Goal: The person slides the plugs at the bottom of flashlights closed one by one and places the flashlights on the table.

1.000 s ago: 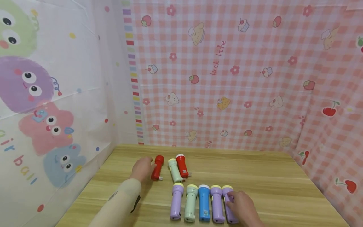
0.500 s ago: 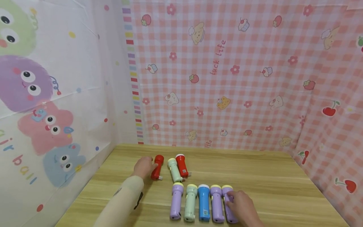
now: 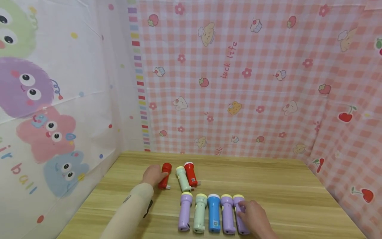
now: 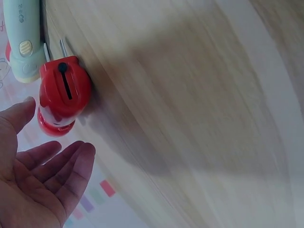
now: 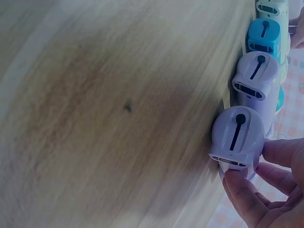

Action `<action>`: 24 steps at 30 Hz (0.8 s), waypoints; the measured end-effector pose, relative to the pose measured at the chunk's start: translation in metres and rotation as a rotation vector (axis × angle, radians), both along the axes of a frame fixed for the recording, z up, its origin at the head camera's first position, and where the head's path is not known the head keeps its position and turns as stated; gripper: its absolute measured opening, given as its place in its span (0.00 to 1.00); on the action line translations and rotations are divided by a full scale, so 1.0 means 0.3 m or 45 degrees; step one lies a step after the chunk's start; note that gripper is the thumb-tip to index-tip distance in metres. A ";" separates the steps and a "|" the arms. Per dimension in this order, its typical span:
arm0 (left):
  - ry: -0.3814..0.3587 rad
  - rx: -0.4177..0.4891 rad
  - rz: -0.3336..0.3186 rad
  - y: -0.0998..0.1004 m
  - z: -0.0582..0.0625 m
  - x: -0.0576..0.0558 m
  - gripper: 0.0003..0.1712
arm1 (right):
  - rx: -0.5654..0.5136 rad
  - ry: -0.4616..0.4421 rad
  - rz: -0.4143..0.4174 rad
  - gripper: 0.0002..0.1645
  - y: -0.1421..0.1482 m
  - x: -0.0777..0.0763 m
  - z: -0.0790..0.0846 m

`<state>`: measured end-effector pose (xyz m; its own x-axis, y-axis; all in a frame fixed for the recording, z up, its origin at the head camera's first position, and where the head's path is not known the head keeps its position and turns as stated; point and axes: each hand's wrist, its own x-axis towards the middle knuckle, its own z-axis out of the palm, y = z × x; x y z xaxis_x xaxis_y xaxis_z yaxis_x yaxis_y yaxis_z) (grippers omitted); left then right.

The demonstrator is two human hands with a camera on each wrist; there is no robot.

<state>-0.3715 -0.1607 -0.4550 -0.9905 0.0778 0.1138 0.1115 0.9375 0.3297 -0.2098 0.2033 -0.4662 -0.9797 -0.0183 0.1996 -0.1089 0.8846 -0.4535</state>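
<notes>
At the back left lies a red flashlight (image 3: pixel 164 177) with metal plug prongs out at its near end. My left hand (image 3: pixel 152 174) is at its left side; in the left wrist view the fingers (image 4: pixel 78 171) are spread loosely and stand apart from the red body (image 4: pixel 64 92). At the right end of the front row, my right hand (image 3: pixel 254 215) holds a purple flashlight (image 3: pixel 241 220) between thumb and fingers (image 5: pixel 244 194). That flashlight stays lying in the row, its slotted end (image 5: pixel 237 135) facing the right wrist camera.
Beside it in the row lie another purple flashlight (image 3: pixel 228 215), a blue one (image 3: pixel 214 212), a pale green one (image 3: pixel 199 214) and a third purple one (image 3: pixel 185 212). Behind them, a pale green flashlight (image 3: pixel 183 179) leans near a red one (image 3: pixel 191 174) on the wooden table (image 3: pixel 268 181).
My left hand has shifted slightly right, closer over the red flashlight. My right hand and the flashlights in the row have stayed in place.
</notes>
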 end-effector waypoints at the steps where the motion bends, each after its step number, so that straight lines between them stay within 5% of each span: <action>1: -0.006 -0.005 0.002 0.004 0.000 -0.002 0.22 | 0.001 -0.003 -0.001 0.18 0.000 0.000 0.000; 24: 0.024 -0.004 0.000 0.038 -0.018 -0.012 0.16 | 0.031 0.046 0.010 0.18 0.006 -0.003 -0.014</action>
